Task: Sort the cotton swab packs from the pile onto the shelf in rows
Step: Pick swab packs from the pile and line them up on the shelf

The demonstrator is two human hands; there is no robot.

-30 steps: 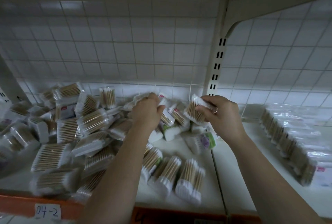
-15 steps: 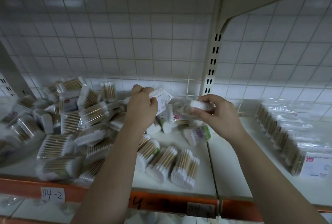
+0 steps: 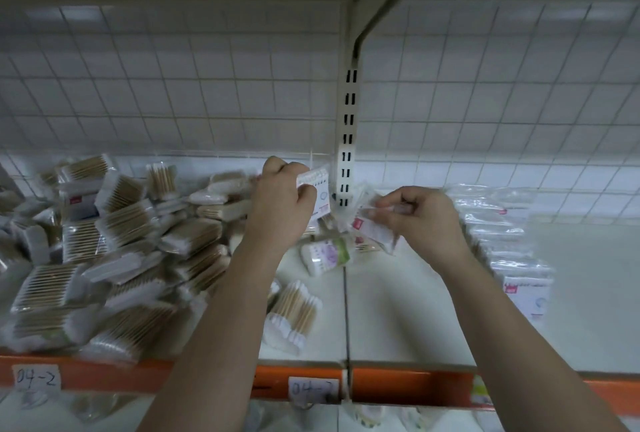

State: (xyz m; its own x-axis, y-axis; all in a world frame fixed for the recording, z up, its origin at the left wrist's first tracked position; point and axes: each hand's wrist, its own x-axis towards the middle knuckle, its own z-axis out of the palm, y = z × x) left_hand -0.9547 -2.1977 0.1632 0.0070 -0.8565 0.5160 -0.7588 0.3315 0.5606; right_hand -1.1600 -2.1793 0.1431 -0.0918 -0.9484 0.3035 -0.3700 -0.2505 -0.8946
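while left hand (image 3: 282, 201) grips white pack (image 3: 320, 189), right hand (image 3: 420, 222) pinches clear pack (image 3: 373, 232) (blurry), pile (image 3: 114, 251) at l.

Two hands (image 3: 282, 205) (image 3: 420, 220), dozens of packs (image 3: 121, 224) (uncountable)

Pile (image 3: 114, 244) is lying left of left hand's (image 3: 282, 203) pack (image 3: 313, 186), row (image 3: 502, 234) lying right of right hand's (image 3: 420, 220) pack (image 3: 374, 232), post (image 3: 347, 141) standing behind between them.

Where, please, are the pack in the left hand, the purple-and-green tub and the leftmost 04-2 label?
Pack (image 3: 318, 189): head view, white printed face beside the left hand (image 3: 282, 205).
Purple-and-green tub (image 3: 328, 254): head view, printed side.
04-2 label (image 3: 34, 379): head view, handwritten digits.
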